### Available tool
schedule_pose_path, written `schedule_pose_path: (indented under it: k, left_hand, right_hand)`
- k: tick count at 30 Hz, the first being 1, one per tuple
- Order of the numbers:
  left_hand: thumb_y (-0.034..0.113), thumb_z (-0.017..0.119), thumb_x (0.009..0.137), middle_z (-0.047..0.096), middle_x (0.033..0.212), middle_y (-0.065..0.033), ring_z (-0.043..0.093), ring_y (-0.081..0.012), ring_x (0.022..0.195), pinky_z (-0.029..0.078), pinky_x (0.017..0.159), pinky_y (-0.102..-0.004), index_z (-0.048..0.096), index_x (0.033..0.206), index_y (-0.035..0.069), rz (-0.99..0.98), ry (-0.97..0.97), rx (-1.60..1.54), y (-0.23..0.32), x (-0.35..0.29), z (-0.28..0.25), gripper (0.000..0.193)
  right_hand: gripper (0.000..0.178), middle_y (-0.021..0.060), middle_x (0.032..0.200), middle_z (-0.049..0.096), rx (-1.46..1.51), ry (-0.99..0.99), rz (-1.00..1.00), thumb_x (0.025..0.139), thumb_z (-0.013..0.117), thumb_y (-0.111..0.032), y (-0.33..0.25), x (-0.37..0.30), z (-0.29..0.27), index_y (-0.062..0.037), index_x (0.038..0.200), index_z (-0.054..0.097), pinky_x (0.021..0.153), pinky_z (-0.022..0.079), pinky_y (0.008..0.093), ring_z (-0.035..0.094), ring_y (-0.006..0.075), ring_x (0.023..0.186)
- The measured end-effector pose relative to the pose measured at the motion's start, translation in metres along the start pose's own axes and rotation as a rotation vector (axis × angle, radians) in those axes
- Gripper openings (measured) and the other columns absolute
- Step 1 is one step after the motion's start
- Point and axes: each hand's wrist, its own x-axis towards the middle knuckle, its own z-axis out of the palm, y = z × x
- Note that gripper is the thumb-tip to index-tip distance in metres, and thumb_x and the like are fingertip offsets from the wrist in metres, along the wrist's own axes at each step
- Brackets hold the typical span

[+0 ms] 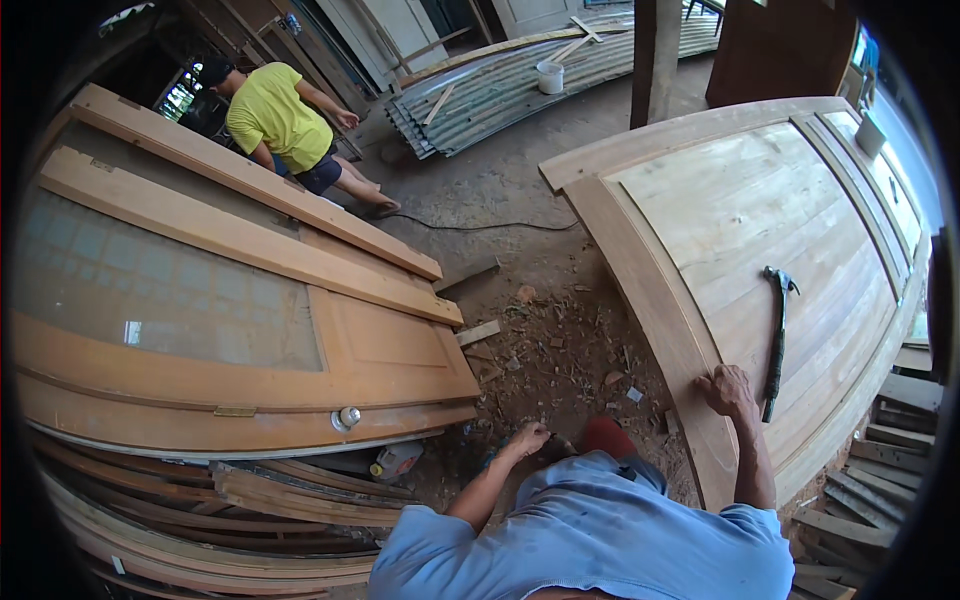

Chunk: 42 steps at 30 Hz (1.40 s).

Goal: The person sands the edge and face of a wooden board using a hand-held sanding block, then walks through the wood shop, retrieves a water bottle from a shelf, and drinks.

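Note:
My right hand (728, 390) rests on the wooden frame of a large pale door (655, 290), its fingers curled together. Whatever they may hold is too small to make out. Just to the right, a claw hammer (777, 350) with a dark handle lies on the door's boards, apart from my hand. Low in front of my body, my left hand (530, 440) is closed, over the ground between the pale door and a stack of brown doors. Its contents, if any, are hidden.
At left lies a brown glazed door (380, 345) with a round knob (346, 417) and loose timbers on it. A person in a yellow shirt (280, 118) is beyond. Corrugated sheets (480, 105) bear a white bucket (551, 77). A post (655, 60) stands behind; wood scraps litter the ground.

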Motion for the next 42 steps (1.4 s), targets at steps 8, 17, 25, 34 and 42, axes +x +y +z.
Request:
schedule_pose_path:
  k: [8, 17, 25, 34, 42]
  left_hand:
    - [0.028, 0.064, 0.096, 0.063, 0.124, -0.0144, 0.061, -0.0216, 0.112, 0.05, 0.093, -0.0344, 0.053, 0.133, -0.001, 0.319, -0.046, -0.272, 0.143, 0.118, -0.164, 0.048]
    - [0.034, 0.064, 0.093, 0.067, 0.116, -0.0108, 0.066, -0.0212, 0.103, 0.053, 0.085, -0.0352, 0.061, 0.118, 0.003, -0.076, 0.61, -0.106, 0.001, 0.149, -0.364, 0.039]
    - [0.041, 0.06, 0.095, 0.064, 0.122, -0.0123, 0.064, -0.0238, 0.097, 0.053, 0.083, -0.0386, 0.056, 0.125, 0.009, -0.288, 0.192, -1.051, -0.018, 0.141, -0.321, 0.045]
    - [0.042, 0.058, 0.095, 0.063, 0.118, -0.0108, 0.063, -0.0245, 0.095, 0.052, 0.082, -0.0396, 0.055, 0.125, 0.009, -0.211, 0.278, -1.485, 0.066, 0.322, -0.585, 0.046]
    - [0.051, 0.05, 0.096, 0.059, 0.13, -0.0108, 0.061, -0.0236, 0.104, 0.05, 0.088, -0.0395, 0.043, 0.143, 0.013, 0.142, 0.646, -1.591, 0.09, 0.48, -0.881, 0.061]
  right_hand:
    - [0.034, 0.0203, 0.11, 0.064, 0.255, 0.382, -0.425, 0.087, 0.065, -0.032, -0.186, 0.134, -0.087, -0.0024, 0.104, 0.063, 0.09, 0.045, 0.0447, 0.057, 0.0375, 0.106]
    - [0.037, 0.0187, 0.108, 0.064, -0.005, 0.226, -0.756, 0.086, 0.069, -0.033, -0.39, 0.335, -0.232, -0.0027, 0.108, 0.065, 0.092, 0.045, 0.0462, 0.058, 0.0365, 0.108]
    - [0.038, 0.0212, 0.106, 0.069, -0.036, 0.03, -0.907, 0.089, 0.066, -0.033, -0.582, 0.534, -0.225, -0.0031, 0.112, 0.067, 0.087, 0.051, 0.0455, 0.066, 0.0375, 0.103]
    - [0.054, 0.026, 0.127, 0.06, -0.226, -0.342, -1.11, 0.091, 0.055, -0.051, -0.546, 0.838, 0.054, -0.0079, 0.122, 0.065, 0.092, 0.05, 0.0491, 0.06, 0.0413, 0.114]
    - [0.047, 0.0209, 0.117, 0.065, -0.413, -0.783, -0.527, 0.098, 0.044, -0.045, -0.724, 0.969, -0.032, -0.0132, 0.13, 0.058, 0.089, 0.053, 0.0492, 0.066, 0.0391, 0.105]
